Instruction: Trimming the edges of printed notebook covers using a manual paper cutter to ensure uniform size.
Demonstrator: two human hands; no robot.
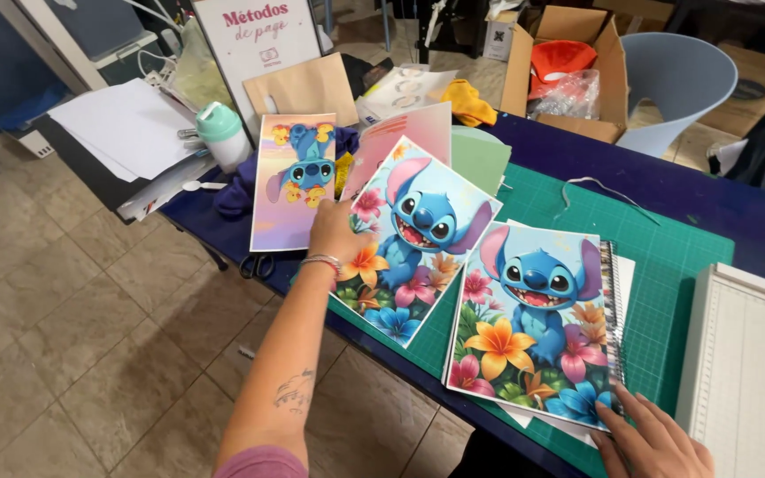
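Three printed sheets with a blue cartoon creature, laid out on the green cutting mat (666,257) atop the dark blue surface (737,212). Left hand (334,232) resting flat, fingers loosely spread, on the upper left edge of the tilted middle print (413,239); gripping or merely pressing: cannot tell. Right hand (652,443) open, fingertips pressing the lower right corner of the near print (533,323), which tops a spiral-bound stack at the mat's near edge. Third print (294,181) upside down, just off the mat's left end, beside a mint-capped bottle (221,133). Scissors (258,264) near that same end. White paper trimmer (745,363) at the mat's right end. Step in hand, judged: sorting or arranging the prints. Next move calls for a clean lift of the middle print without disturbing neighbouring sheets.
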